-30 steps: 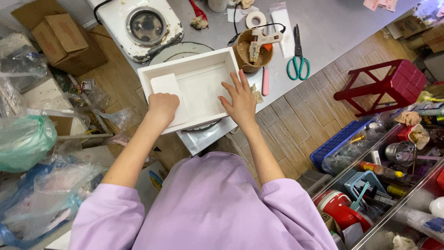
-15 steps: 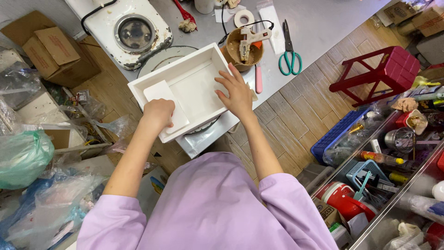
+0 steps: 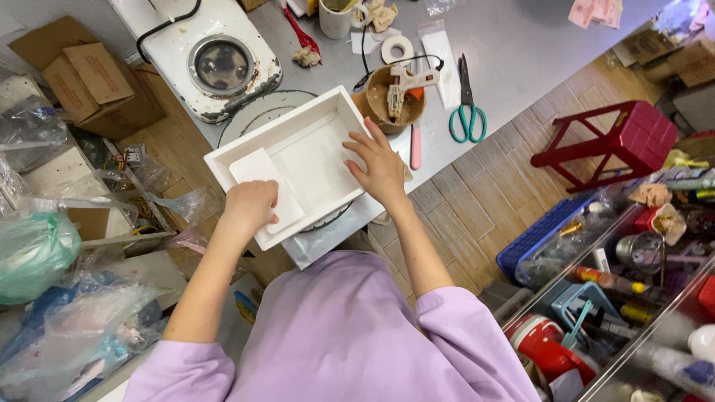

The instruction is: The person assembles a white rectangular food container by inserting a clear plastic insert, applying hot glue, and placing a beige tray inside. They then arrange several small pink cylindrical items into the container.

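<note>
A white open box [image 3: 328, 119] lies on the grey table. Inside it at the left lies a white flat rectangular piece [image 3: 257, 171]. My left hand [image 3: 249, 207] is closed over the near end of that piece, pressing it against the box's near-left wall. My right hand [image 3: 380, 164] rests with spread fingers on the box's right wall, fingertips reaching inside. A round white plate [image 3: 257, 108] shows under the box.
A white single burner [image 3: 216, 63] sits behind the box. To the right are a brown cup with a glue gun [image 3: 398, 85], green-handled scissors [image 3: 465, 112], a tape roll [image 3: 397, 50]. A red stool [image 3: 618, 141] stands right; cardboard boxes [image 3: 89, 82] and plastic bags lie left.
The view has shifted a little, so the box and hands sit slightly lower in the frame. My left hand stays closed on the white piece; my right hand stays on the box's right wall.
</note>
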A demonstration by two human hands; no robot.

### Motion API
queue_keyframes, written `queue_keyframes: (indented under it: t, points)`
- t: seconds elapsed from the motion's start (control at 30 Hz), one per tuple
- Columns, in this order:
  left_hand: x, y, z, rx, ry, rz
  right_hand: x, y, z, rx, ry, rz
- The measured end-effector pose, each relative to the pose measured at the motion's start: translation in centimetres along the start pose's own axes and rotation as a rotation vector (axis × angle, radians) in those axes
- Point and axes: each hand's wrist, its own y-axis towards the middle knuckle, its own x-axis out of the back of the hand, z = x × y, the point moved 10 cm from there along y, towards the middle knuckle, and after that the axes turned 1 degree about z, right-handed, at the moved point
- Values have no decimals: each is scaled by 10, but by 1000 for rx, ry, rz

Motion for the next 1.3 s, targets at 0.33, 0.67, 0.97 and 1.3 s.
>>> queue_keyframes:
  t: [0.33, 0.67, 0.97, 1.3]
  points:
    - [12, -10, -5, 71, -212, -67, -3, 32, -10, 135, 38, 89]
    - [35, -26, -20, 232, -331, -41, -2, 46, -14, 218, 68, 112]
    - [94, -108, -22, 139, -403, -798, -19, 34, -21, 105, 50, 151]
    - [17, -109, 61, 168, -686, -754, 1, 19, 42, 237, -185, -94]
